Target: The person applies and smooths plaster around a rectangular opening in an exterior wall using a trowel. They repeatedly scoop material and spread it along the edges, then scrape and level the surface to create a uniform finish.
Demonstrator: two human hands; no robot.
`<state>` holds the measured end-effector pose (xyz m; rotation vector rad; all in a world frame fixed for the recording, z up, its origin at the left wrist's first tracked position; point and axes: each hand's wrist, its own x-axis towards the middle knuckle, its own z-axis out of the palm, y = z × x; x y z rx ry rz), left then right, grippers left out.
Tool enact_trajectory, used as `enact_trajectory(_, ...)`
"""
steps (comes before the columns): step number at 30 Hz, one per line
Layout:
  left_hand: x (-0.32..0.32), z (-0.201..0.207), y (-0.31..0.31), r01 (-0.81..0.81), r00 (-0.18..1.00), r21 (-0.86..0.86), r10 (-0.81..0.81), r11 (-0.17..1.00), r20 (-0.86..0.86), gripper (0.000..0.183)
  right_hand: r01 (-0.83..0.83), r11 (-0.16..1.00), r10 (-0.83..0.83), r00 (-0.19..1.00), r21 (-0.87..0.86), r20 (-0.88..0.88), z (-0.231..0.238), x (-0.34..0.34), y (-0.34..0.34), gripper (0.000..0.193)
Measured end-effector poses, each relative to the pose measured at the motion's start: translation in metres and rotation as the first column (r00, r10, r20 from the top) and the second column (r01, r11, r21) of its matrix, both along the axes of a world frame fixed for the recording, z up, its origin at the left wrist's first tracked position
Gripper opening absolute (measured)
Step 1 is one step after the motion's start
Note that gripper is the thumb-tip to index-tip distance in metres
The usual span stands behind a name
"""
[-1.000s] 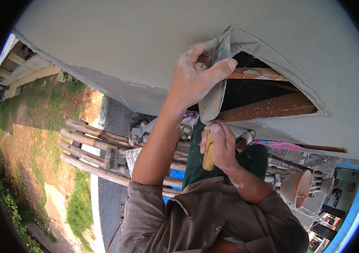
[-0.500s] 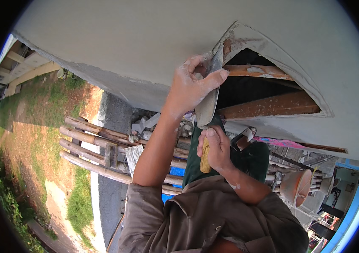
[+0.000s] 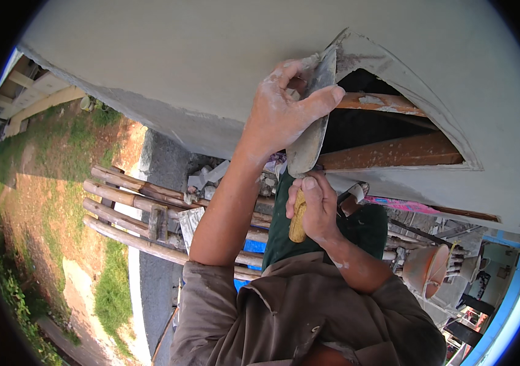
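A trowel (image 3: 310, 146) with a long grey blade and a yellow wooden handle rises steeply along the left edge of an opening (image 3: 357, 135) in a pale plastered surface (image 3: 180, 55). My right hand (image 3: 317, 208) is closed around the lower end, where the handle meets the blade. Higher up, my left hand (image 3: 275, 116) grips the blade, its thumb across the front and its fingers curled on the left side. Pale plaster smears the fingers and sits near the blade's tip. Wooden beams (image 3: 394, 150) cross the dark opening, whose curved rim (image 3: 415, 76) is coated with rough plaster.
Below me bamboo poles (image 3: 132, 198) form a scaffold, with a blue sheet (image 3: 254, 246) under them. An orange bucket (image 3: 426, 270) stands to the right, near a blue door frame (image 3: 512, 293). Rubble (image 3: 211, 175) lies by the wall; grass and bare soil (image 3: 58, 201) spread out left.
The trowel has shifted slightly to the right, and its blade is turned a little. My left hand has moved right along with it. My right hand still grips the handle.
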<state>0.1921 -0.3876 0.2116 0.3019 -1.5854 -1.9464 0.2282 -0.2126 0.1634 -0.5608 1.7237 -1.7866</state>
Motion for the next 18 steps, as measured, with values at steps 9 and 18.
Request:
enact_trajectory(9,0.006,-0.025,0.002,0.052,0.990,0.061,-0.060,0.997,0.125,0.055,-0.004,0.999,-0.001,0.996,0.049,0.095,-0.018,0.009,0.008,0.034)
enact_trajectory(18,0.003,-0.011,0.001,0.030,0.997,0.036,-0.033,0.999,0.069,0.057,-0.015,1.000,0.015,1.000,0.013,0.018,-0.009,0.002,0.004,0.034)
